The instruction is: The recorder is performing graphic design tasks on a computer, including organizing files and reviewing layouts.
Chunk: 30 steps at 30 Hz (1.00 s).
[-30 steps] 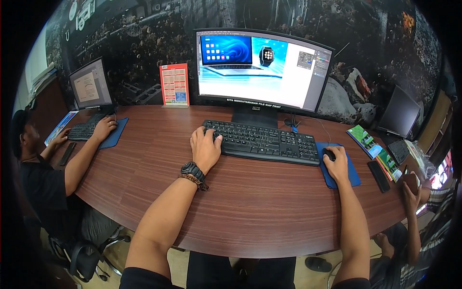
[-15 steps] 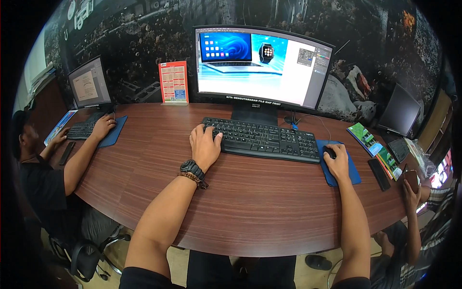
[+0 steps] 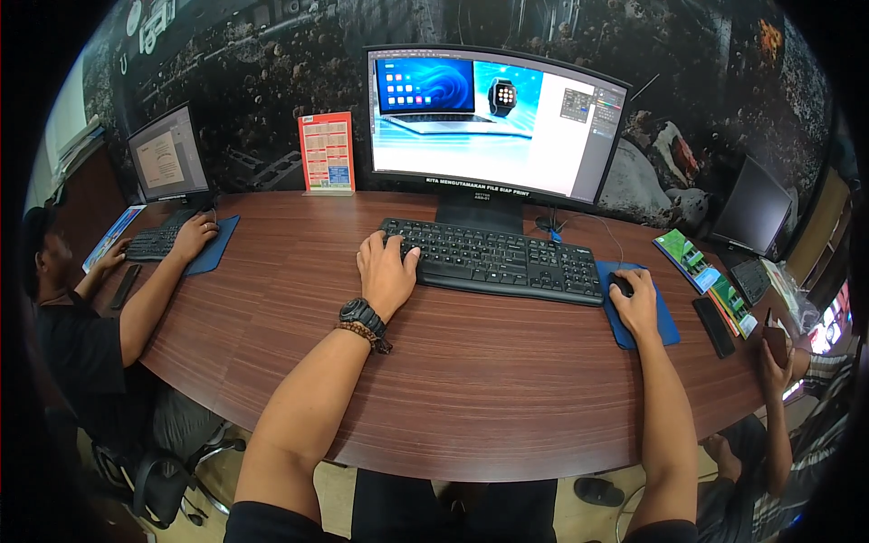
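My left hand (image 3: 386,276) rests on the left end of a black keyboard (image 3: 498,264), its fingers stretched out and apart over the keys. A black watch (image 3: 361,317) and a beaded bracelet circle that wrist. On a blue mouse pad (image 3: 665,328) to the right, my right hand (image 3: 638,308) is closed over a black computer mouse (image 3: 620,286), partly hiding it. Behind the keyboard stands a wide monitor (image 3: 453,154). Its screen shows a picture of a laptop and a smartwatch, with tool panels at the right.
A red-and-white desk calendar (image 3: 327,154) stands left of the monitor. At the left, a person (image 3: 77,317) works at another keyboard and monitor. Brochures (image 3: 688,261), a dark oblong case (image 3: 714,328) and a dark monitor (image 3: 751,210) are at the right, where another person holds a phone (image 3: 776,344).
Both my hands stay where they were. The phone held by the person on the right has tilted slightly.
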Motion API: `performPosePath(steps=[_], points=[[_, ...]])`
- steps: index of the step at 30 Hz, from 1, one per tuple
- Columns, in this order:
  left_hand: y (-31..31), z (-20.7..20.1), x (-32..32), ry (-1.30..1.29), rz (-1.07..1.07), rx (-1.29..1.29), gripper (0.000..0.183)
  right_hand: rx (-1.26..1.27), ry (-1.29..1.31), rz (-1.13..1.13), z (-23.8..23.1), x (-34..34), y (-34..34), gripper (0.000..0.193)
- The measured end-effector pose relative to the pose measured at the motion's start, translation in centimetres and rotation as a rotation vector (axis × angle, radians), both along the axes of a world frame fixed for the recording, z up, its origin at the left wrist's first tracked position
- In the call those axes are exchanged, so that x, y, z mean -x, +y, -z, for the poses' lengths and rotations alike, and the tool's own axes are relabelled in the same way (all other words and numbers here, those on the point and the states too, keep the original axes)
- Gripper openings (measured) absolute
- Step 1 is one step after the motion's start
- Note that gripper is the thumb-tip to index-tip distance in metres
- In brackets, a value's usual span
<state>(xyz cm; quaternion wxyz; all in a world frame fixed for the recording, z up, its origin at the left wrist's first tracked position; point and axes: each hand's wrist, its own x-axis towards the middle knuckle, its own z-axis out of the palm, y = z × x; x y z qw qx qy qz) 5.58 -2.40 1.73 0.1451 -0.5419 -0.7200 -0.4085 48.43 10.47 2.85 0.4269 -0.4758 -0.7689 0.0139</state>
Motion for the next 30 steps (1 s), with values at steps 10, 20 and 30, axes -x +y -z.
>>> performPosePath(steps=[10, 20, 30], points=[[0.13, 0.10, 0.06, -0.006, 0.000, 0.003, 0.041, 0.016, -0.002, 0.010, -0.16, 0.04, -0.11, 0.033], [0.00, -0.03, 0.05, 0.002, -0.001, 0.017, 0.041, 0.021, -0.009, 0.010, -0.31, 0.11, -0.23, 0.033], [-0.11, -0.45, 0.50, 0.049, -0.024, -0.007, 0.023, 0.019, -0.009, 0.020, -0.08, 0.09, -0.02, 0.033]])
